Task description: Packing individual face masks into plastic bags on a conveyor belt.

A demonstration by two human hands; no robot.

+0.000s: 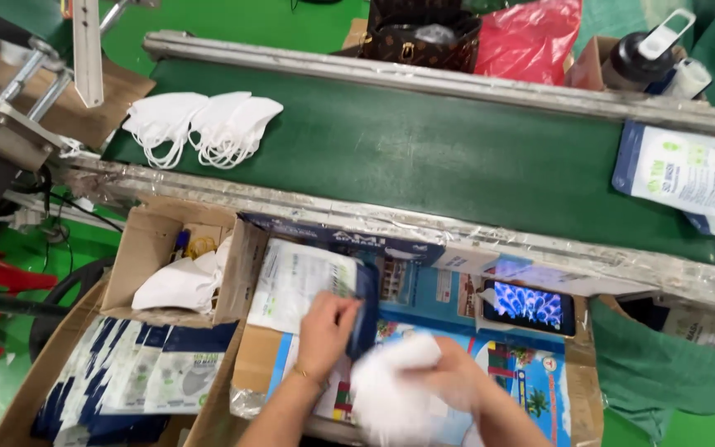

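My left hand (328, 324) grips the dark blue edge of a flat white mask pouch (304, 281) that lies over a colourful printed board. My right hand (448, 377) is closed on a bunch of white face masks (391, 389), blurred by motion, right beside the pouch's open blue end. On the green conveyor belt (424, 157), at the far left, lies a pile of loose white masks (204, 124).
A small cardboard box (155, 240) with white masks stands at the left. Below it a larger box holds several packed pouches (155, 368). A phone (527, 305) with a lit screen lies at the right. More pouches (688, 170) sit on the belt's right end.
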